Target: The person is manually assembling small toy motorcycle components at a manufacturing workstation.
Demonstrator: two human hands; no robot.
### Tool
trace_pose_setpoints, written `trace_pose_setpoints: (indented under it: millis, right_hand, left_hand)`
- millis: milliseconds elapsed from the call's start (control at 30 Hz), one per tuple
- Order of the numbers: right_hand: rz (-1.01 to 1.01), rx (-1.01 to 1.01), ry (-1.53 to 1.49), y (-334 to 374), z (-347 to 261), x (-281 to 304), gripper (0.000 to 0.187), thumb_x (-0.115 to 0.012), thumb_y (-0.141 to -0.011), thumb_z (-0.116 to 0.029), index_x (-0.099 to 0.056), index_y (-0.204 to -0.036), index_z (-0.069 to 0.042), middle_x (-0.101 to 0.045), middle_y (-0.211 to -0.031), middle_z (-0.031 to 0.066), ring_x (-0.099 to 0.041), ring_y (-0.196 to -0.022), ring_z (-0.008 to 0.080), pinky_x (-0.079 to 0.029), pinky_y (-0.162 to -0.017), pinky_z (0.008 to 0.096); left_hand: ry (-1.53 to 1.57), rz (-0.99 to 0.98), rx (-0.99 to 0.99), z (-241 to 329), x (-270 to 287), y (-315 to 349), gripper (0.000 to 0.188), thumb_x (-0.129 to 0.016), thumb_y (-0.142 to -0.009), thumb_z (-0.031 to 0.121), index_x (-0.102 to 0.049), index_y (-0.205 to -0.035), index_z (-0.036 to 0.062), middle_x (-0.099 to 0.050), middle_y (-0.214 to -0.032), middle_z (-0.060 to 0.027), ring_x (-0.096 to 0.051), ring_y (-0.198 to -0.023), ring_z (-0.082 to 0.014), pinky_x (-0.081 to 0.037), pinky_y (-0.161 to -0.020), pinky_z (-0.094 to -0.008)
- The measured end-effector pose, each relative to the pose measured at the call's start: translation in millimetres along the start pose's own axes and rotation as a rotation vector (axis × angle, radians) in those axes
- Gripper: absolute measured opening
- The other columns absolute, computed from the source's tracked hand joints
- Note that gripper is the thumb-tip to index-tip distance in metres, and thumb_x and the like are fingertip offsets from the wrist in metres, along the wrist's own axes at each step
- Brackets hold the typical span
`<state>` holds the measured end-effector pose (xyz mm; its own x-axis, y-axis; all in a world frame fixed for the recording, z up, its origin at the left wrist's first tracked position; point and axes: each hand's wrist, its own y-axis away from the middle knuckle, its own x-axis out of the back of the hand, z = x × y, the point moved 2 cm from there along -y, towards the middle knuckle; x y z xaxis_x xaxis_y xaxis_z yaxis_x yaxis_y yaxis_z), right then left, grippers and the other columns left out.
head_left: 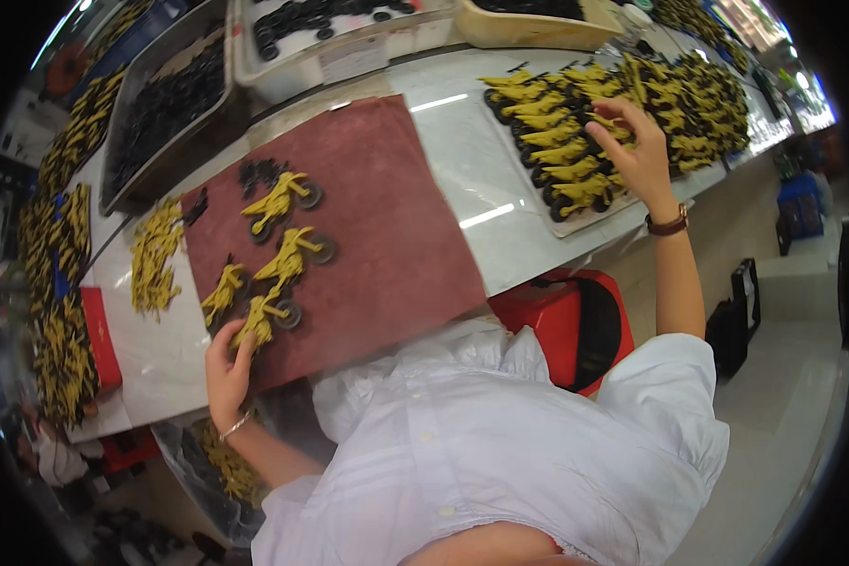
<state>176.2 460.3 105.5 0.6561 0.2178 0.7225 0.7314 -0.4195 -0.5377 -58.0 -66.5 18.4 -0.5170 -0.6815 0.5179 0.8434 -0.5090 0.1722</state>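
Observation:
My left hand (228,375) is at the near left corner of a dark red mat (396,236), thumb and fingers closed around the rear end of a yellow toy motorcycle (260,319) with black wheels. Three more toy motorcycles like it lie on the mat just beyond; one (275,203) is farthest. My right hand (640,156) hovers over the right part of a tray (568,224) of tightly lined-up yellow toy motorcycles (549,151). Its thumb and fingers are bent but apart, and I see nothing between them.
Loose yellow parts (156,255) lie left of the mat, and small black parts (260,175) on its far side. A grey bin (165,113) of black parts, a white bin (363,42) of black wheels and a cream tub (538,33) line the back. A red stool (528,307) stands below the table's edge.

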Motion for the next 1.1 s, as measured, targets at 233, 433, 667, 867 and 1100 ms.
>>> trace_pose_setpoints:
  millis: [233, 433, 667, 867, 1100]
  right_hand:
    - [-0.452, 0.017, -0.547, 12, -121, -170, 0.034, -0.073, -0.081, -0.022, -0.064, -0.108, -0.004, -0.067, -0.102, 0.0132, -0.066, -0.09, 0.0244, -0.051, -0.078, 0.0322]
    - [-0.402, 0.408, -0.434, 11, -201, -249, 0.044, -0.075, -0.079, -0.022, -0.058, -0.114, -0.001, -0.064, -0.103, 0.0144, -0.063, -0.093, 0.0298, -0.051, -0.081, 0.0366]
    - [-0.658, 0.117, -0.664, -2, -213, -260, 0.053, -0.082, -0.069, -0.009, -0.055, -0.115, -0.006, -0.063, -0.094, 0.0099, -0.063, -0.089, 0.0212, -0.051, -0.079, 0.0336]
    - [-0.433, 0.024, -0.7, -34, -189, -265, 0.054, -0.083, -0.068, -0.011, -0.051, -0.111, -0.006, -0.063, -0.09, 0.005, -0.061, -0.083, 0.0145, -0.051, -0.077, 0.0291]
    - [-0.589, -0.068, -0.614, -51, -179, -308, 0.104, -0.092, -0.054, -0.022, -0.032, -0.137, -0.007, -0.06, -0.109, 0.0181, -0.061, -0.099, 0.0291, -0.051, -0.087, 0.0368]
  left_hand:
    - [-0.164, 0.058, -0.06, 3, 2, -3, 0.026, -0.069, -0.083, 0.011, -0.063, -0.104, -0.0024, -0.066, -0.093, -0.0101, -0.061, -0.085, -0.0177, -0.048, -0.071, -0.0282]
    - [-0.257, 0.095, -0.295, 15, 6, -8, 0.025, -0.071, -0.079, 0.012, -0.064, -0.099, 0.001, -0.065, -0.093, -0.0121, -0.061, -0.087, -0.0277, -0.047, -0.072, -0.0336]
    - [-0.518, 0.177, -0.29, 6, 26, -35, 0.027, -0.072, -0.077, 0.02, -0.064, -0.1, 0.0077, -0.056, -0.123, -0.0057, -0.044, -0.124, -0.0252, -0.019, -0.107, -0.042]
    - [-0.159, -0.17, -0.209, -3, 43, -65, 0.066, -0.085, -0.062, 0.021, -0.053, -0.117, 0.0068, -0.061, -0.118, -0.0142, -0.06, -0.107, -0.0311, -0.043, -0.096, -0.0377]
    - [-0.229, -0.149, -0.331, 22, 33, -65, 0.069, -0.086, -0.059, 0.01, -0.05, -0.117, 0.0022, -0.064, -0.102, -0.013, -0.063, -0.092, -0.0205, -0.052, -0.081, -0.0317]
